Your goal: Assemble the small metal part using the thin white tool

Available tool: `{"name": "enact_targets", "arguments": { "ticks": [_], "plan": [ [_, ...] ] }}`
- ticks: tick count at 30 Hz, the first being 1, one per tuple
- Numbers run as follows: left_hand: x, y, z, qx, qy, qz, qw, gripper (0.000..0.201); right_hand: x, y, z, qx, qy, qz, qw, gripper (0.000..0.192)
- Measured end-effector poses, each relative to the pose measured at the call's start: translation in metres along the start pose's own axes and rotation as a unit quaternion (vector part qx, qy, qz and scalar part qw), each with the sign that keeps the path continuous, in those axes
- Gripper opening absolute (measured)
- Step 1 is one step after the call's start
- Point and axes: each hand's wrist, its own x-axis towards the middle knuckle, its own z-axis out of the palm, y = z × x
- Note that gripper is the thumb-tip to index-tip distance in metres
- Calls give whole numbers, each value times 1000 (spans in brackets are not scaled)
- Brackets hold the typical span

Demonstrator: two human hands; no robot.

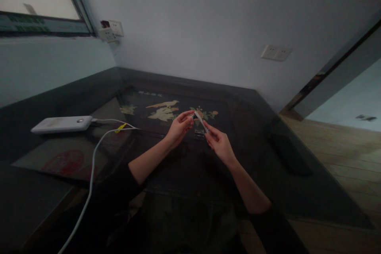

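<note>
Both my hands are raised just above a dark glass-topped table point(253, 143). My left hand point(179, 126) pinches the upper end of a small thin white object point(201, 121), where a bit of dark blue-green shows at its fingertips. My right hand point(219, 143) holds the lower end of the same object between thumb and fingers. The white object is tilted, its top toward the left. Directly under it on the table lies a small silvery item point(199, 134). What the white object is I cannot tell in the dim light.
A white power bank point(62, 124) lies at the left with a white cable point(93, 166) running toward me. A bird-and-flower picture point(163, 110) shows under the glass. Wall sockets point(276, 52) sit on the back wall, another socket point(111, 31) in the corner. Wooden floor point(342, 154) lies right.
</note>
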Motion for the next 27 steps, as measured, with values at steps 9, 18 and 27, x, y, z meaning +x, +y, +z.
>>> {"name": "enact_targets", "arguments": {
  "ticks": [9, 18, 27],
  "plan": [
    [-3, 6, 3, -21, -1, 10, 1000, 44, -4, -3, 3, 112, -52, 36, 992, 54],
    [-1, 3, 2, -27, -1, 9, 1000, 45, -4, -4, 5, 159, -68, 38, 984, 56],
    [-2, 3, 3, -11, -11, 3, 1000, 47, 1, 0, -3, -10, -5, -7, 1000, 52]
  ]
}}
